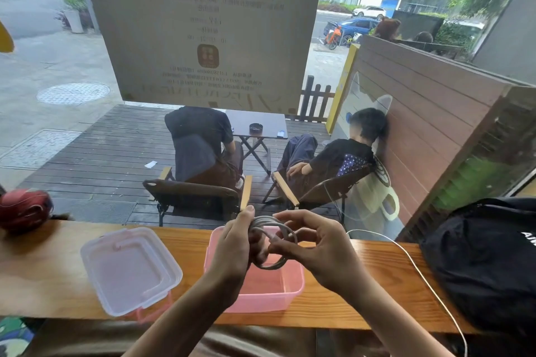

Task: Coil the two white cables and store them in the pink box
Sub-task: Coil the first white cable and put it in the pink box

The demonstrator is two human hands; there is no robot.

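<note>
A coiled white cable (271, 240), wound into several loops, is held in the air just above the open pink box (261, 293), between the two hands. The left hand (235, 243) grips the left side of the coil, its fingers curled through and round the loops with the thumb up on top. The right hand (316, 243) is at the coil's right side, thumb and forefinger pinching the cable near the middle of the loops while the other fingers curve loosely above and behind it. The pink box sits on a wooden counter (362, 298) directly under the hands; what shows of its inside is only the pink floor.

A second white cable (420, 272) lies loose to the right, running from behind the right hand across the counter and over its near edge. Well to the left of the box lies its translucent lid (130, 269), flat on the counter with a pink handle showing beneath its near edge. A black backpack (487, 264) rests at the counter's right end, and a red object (24, 209) at the far left. Beyond the window, two people sit in folding chairs on a wooden deck.
</note>
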